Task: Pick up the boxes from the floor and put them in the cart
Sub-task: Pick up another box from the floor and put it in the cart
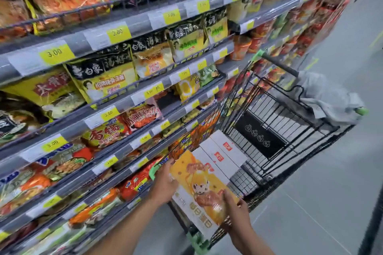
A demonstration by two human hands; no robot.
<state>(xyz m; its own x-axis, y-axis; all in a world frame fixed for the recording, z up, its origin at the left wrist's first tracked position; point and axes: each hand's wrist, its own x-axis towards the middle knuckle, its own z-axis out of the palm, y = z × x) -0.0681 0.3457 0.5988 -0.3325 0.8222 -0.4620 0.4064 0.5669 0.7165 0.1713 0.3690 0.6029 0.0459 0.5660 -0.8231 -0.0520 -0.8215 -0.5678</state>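
Fingers [227, 197] of the right hand [236, 208] curl over the near edge of the box [199, 189]; the left hand [165, 181] grips its opposite edge. Box is held tilted above the near end of the cart [267, 83], not yet inside. Keep both grips until the box clears the wire rim, then lower it flat next to the white boxes [226, 151]. Box lettering faces away from the viewer and is not legible; shelf tags [54, 53] read 3.00
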